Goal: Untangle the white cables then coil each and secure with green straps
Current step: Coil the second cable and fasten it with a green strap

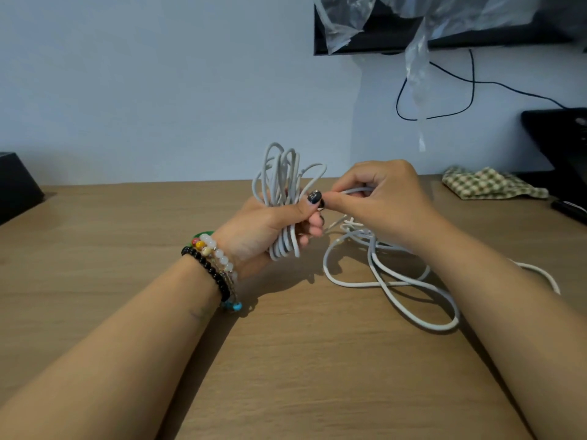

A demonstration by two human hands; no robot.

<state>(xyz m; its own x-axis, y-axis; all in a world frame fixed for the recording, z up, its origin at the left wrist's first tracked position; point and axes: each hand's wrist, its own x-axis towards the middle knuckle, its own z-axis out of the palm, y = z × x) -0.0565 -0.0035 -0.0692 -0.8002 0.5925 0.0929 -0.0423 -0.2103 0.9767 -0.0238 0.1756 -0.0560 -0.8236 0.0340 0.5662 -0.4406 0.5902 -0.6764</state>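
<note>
— Where's the cable right now?

— Most of it is bunched in the left hand (263,227), just above the middle of the frame. The fingers are curled round a coiled bundle of white cable (281,198), loops sticking up above the fist and shorter ends poking out below.

— And the other hand?

— The right hand (381,198) sits right beside it, fingers curled, thumb and forefinger pinching a white strand close to the left thumb. Exactly where that strand joins the bundle is hidden behind the fingers, so I can't tell.

— Anything still loose?

— Yes, loose white cable (397,284) lies in wide loops on the wooden table (286,360), right of centre, partly under the right forearm, with a small tangle directly below the right hand.

— Any green strap?

— A sliver of green (203,233) shows behind the beaded bracelets (212,265) on the left wrist; it may be a strap, but too little shows.

— What else?

— A checked green cloth (482,182) at the right edge of the table, a black cord (444,90) hanging on the wall upper right, and crumpled clear plastic (416,58) draped over a dark screen (381,36).
</note>
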